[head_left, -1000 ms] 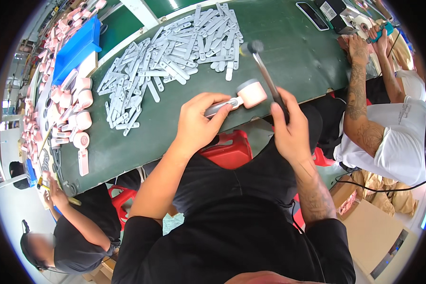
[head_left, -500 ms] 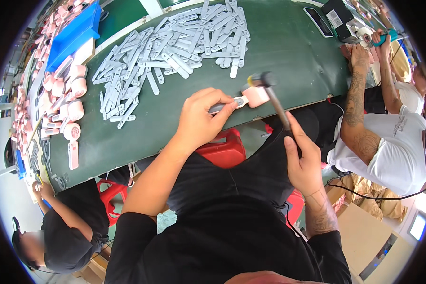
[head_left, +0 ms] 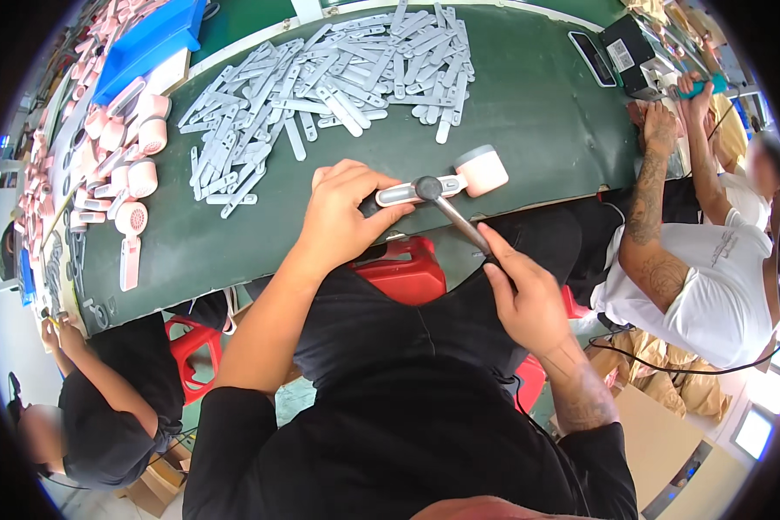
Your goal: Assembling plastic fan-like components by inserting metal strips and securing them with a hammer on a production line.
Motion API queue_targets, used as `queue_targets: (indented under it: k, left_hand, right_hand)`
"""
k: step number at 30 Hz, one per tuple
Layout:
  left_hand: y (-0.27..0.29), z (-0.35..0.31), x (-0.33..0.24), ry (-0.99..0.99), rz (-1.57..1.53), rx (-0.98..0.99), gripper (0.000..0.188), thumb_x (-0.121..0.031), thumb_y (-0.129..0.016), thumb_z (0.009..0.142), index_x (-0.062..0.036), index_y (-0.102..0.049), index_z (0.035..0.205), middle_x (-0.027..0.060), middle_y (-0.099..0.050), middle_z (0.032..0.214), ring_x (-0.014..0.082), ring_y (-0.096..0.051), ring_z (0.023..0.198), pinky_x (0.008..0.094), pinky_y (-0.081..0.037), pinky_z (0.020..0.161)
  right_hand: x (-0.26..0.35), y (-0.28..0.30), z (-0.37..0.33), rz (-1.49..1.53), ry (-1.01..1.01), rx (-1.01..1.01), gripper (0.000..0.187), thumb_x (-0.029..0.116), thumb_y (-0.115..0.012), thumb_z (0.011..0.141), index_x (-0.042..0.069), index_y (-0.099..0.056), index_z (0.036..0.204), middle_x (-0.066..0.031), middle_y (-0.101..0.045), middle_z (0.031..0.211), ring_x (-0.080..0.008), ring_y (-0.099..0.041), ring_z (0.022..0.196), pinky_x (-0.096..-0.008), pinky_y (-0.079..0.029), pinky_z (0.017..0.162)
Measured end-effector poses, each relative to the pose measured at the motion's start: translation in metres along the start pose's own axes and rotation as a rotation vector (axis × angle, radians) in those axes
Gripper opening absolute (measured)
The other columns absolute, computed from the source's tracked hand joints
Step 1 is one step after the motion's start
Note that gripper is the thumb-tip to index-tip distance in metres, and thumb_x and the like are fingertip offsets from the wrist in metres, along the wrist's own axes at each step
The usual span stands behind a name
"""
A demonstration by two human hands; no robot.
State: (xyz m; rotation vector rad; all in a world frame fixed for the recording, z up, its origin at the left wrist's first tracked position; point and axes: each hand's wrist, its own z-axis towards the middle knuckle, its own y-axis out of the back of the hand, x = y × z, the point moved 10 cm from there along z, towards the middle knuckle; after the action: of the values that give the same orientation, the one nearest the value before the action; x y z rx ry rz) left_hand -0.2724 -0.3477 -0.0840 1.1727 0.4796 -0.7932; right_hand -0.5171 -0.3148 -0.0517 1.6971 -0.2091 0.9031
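My left hand (head_left: 345,212) is closed around the end of a pink handheld appliance (head_left: 485,171), shaped like a small hair dryer. Its handle has a grey strip (head_left: 398,194) along the upward side, and its round head points right, at the table's near edge. My right hand (head_left: 529,299) grips a hammer (head_left: 461,219) by its handle. The dark round hammer head lies over the grey strip, close to where the handle meets the pink head. Whether it touches the strip or hovers just above, I cannot tell.
Beyond my hands, a large heap of grey strips (head_left: 321,82) covers the green table (head_left: 546,113). Several pink appliances (head_left: 132,221) and a blue tray (head_left: 147,52) are on the left. A co-worker's tattooed arm (head_left: 650,191) is at right, near a black box (head_left: 630,56).
The hammer has moved left and down, from beside the pink head onto the handle strip. My left hand has shifted left along the handle, showing more of the strip.
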Motion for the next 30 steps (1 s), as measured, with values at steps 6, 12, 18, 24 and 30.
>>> queue_targets:
  k: [6, 12, 18, 24, 30]
  left_hand:
    - [0.002, -0.003, 0.000, -0.021, 0.018, -0.019, 0.027, -0.029, -0.095, 0.081, -0.0125, -0.081, 0.098, -0.0007, -0.078, 0.095, 0.0217, -0.070, 0.098, 0.0401, -0.042, 0.093]
    - [0.000, -0.006, 0.005, 0.045, 0.006, -0.004, 0.037, -0.028, -0.099, 0.078, -0.0137, -0.078, 0.105, -0.0012, -0.079, 0.099, 0.0213, -0.071, 0.101, 0.0386, -0.042, 0.095]
    - [-0.003, -0.005, 0.017, 0.145, -0.048, -0.009, 0.052, -0.027, -0.098, 0.078, -0.0152, -0.074, 0.123, -0.0016, -0.078, 0.096, 0.0189, -0.070, 0.102, 0.0400, -0.043, 0.099]
    - [0.040, -0.031, 0.011, 0.128, -0.159, -0.078, 0.028, -0.013, -0.091, 0.088, -0.0020, -0.080, 0.112, 0.0094, -0.074, 0.096, 0.0205, -0.067, 0.076, 0.0334, -0.054, 0.069]
    - [0.182, -0.163, 0.096, 0.376, -0.367, -0.752, 0.030, 0.002, -0.076, 0.101, 0.0046, -0.072, 0.130, 0.0071, -0.077, 0.118, 0.0141, -0.072, 0.107, 0.0301, -0.058, 0.096]
  right_hand:
    - [0.026, 0.037, -0.007, 0.089, 0.179, -0.259, 0.050, 0.001, -0.065, 0.104, 0.006, -0.062, 0.154, -0.0244, -0.074, 0.128, -0.0395, -0.075, 0.107, -0.0388, -0.059, 0.095]
    - [0.017, 0.011, 0.003, 0.035, 0.078, -0.047, 0.049, 0.004, -0.065, 0.105, 0.006, -0.062, 0.154, -0.0225, -0.075, 0.124, -0.0414, -0.075, 0.105, -0.0415, -0.059, 0.092]
    - [0.022, -0.022, 0.015, -0.037, 0.078, 0.120, 0.051, 0.006, -0.067, 0.105, 0.005, -0.061, 0.155, -0.0242, -0.076, 0.115, -0.0414, -0.076, 0.103, -0.0415, -0.060, 0.090]
    - [0.000, 0.033, 0.027, 0.133, 0.094, -0.221, 0.048, 0.010, -0.058, 0.112, -0.003, -0.056, 0.158, -0.0232, -0.062, 0.158, -0.0315, -0.059, 0.148, -0.0381, -0.043, 0.122]
    - [-0.105, 0.074, 0.028, 0.098, -0.100, -0.372, 0.049, 0.018, -0.056, 0.116, -0.001, -0.053, 0.161, -0.0175, -0.061, 0.160, -0.0248, -0.057, 0.147, -0.0367, -0.039, 0.124]
